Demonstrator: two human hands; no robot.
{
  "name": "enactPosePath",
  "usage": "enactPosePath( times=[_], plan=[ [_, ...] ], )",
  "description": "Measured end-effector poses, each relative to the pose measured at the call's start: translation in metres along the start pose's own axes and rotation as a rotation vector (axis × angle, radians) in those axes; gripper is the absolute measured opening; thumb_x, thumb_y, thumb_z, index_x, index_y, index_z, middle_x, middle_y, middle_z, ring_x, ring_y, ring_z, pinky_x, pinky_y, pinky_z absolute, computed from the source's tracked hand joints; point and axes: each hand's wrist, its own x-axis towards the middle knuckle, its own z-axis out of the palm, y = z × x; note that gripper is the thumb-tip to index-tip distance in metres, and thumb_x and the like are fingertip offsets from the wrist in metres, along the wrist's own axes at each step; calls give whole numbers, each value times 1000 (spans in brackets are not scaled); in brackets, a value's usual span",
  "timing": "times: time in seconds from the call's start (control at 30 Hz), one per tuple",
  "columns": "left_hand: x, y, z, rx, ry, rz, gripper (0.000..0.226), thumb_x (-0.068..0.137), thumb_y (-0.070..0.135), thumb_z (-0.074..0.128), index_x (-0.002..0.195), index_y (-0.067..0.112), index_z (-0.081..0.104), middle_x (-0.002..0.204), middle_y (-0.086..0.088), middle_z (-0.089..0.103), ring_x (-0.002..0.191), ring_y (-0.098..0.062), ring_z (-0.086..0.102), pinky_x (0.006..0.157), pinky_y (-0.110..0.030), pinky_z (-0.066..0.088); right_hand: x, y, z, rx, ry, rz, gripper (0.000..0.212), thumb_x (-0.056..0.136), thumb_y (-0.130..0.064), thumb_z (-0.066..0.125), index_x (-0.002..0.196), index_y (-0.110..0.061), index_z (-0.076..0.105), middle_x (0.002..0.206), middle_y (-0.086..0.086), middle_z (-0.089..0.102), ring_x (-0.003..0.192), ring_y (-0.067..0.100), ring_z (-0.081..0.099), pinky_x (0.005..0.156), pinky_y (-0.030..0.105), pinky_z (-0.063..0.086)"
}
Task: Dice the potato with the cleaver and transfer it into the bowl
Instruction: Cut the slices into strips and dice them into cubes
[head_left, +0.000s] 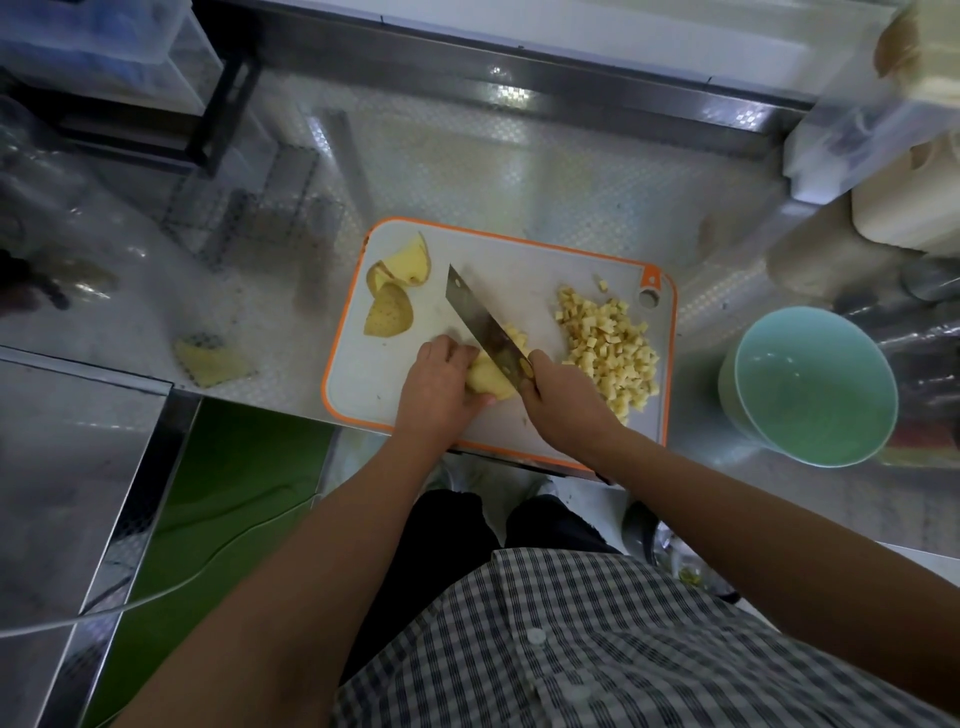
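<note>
Checked shirt (571, 654) nearest the lens, we dice: our right hand (563, 402) grips the cleaver (480, 322), our left hand (439, 387) curls over the potato (485, 382). Cubes (608, 358) lie beyond the right hand, the bowl (810, 405) farther right. Next, we judge: finish cutting, then scoop.

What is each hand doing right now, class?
Left hand: closed, holding the potato piece on the cutting board.
Right hand: closed, gripping the cleaver.

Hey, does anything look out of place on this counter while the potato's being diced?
One potato piece lies on the steel counter, off to the left of the cutting board and apart from the trimmings on it. Nothing else stands out.
</note>
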Motion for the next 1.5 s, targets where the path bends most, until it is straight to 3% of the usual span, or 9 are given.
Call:
enactPosePath(
  times=[0.37, 0.57, 0.77, 0.93, 1.07, 1.17, 1.23, 1.3, 1.5],
  plan=[
    [3, 3, -2, -3, 3, -19, 53, 71, 35, 77, 114, 9, 60, 108, -14, 52, 103, -29, 46, 80, -38, 43, 2, 4, 16, -35, 14, 68, 12, 96, -15, 42, 99, -3, 44, 67, 10, 46, 55, 26, 41, 44, 31, 20],
    [6, 6, 2, -23, 2, -77, 43, 70, 29, 78, 105, 10, 61, 105, -10, 53, 100, -28, 47, 75, -37, 42, 11, 0, 25, -154, 39, 99, 10, 94, -13, 43, 100, -5, 46, 75, 16, 62, 59, 31, 56, 59, 38, 49],
    [5, 6, -2, -87, 1, -103, 39, 77, 31, 73, 110, 13, 63, 103, -11, 52, 88, -29, 56, 72, -37, 46, 5, 5, 15, 131, 93, 94, 12, 98, -14, 42, 89, -8, 39, 61, 9, 49, 49, 24, 44, 46, 34, 31],
    [5, 7, -3, -152, 10, -159, 31, 79, 22, 70, 109, 16, 66, 100, -6, 59, 86, -26, 60, 74, -29, 41, -2, -1, 1, 51, 40, 22, 7, 97, -12, 43, 93, -6, 42, 59, 5, 45, 48, 22, 40, 44, 31, 23],
    [7, 10, -1, -231, 32, -240, 26, 75, 17, 74, 101, 15, 69, 99, -4, 63, 86, -22, 61, 71, -20, 34, 2, -1, 9, -76, -14, 59, 12, 96, -16, 43, 100, -4, 44, 73, 13, 54, 59, 28, 48, 50, 32, 34],
    [9, 10, 1, -245, 31, -261, 27, 74, 17, 76, 100, 14, 70, 100, -4, 64, 88, -22, 61, 72, -21, 36, 5, -2, 18, -114, 8, 79, 9, 94, -15, 42, 97, -7, 44, 75, 16, 58, 64, 33, 57, 60, 42, 51],
    [10, 10, 1, -237, 24, -265, 27, 74, 18, 76, 100, 14, 70, 101, -4, 65, 89, -22, 61, 73, -24, 38, 7, -5, 21, -113, -8, 118, 8, 93, -14, 41, 97, -8, 43, 76, 18, 59, 67, 34, 59, 66, 45, 53],
    [11, 9, 1, -238, 18, -268, 27, 74, 19, 75, 100, 15, 70, 101, -5, 64, 88, -22, 61, 72, -23, 37, 9, -5, 25, -154, 12, 112, 5, 92, -14, 42, 94, -10, 41, 71, 17, 59, 62, 34, 58, 60, 46, 53],
    [10, 8, 0, -225, 23, -241, 27, 76, 20, 74, 102, 16, 69, 99, -4, 63, 88, -21, 59, 74, -23, 37, 2, 3, 17, 97, 83, 108, 15, 98, -13, 44, 102, 0, 47, 62, 8, 48, 52, 24, 43, 46, 34, 28]
  ],
)
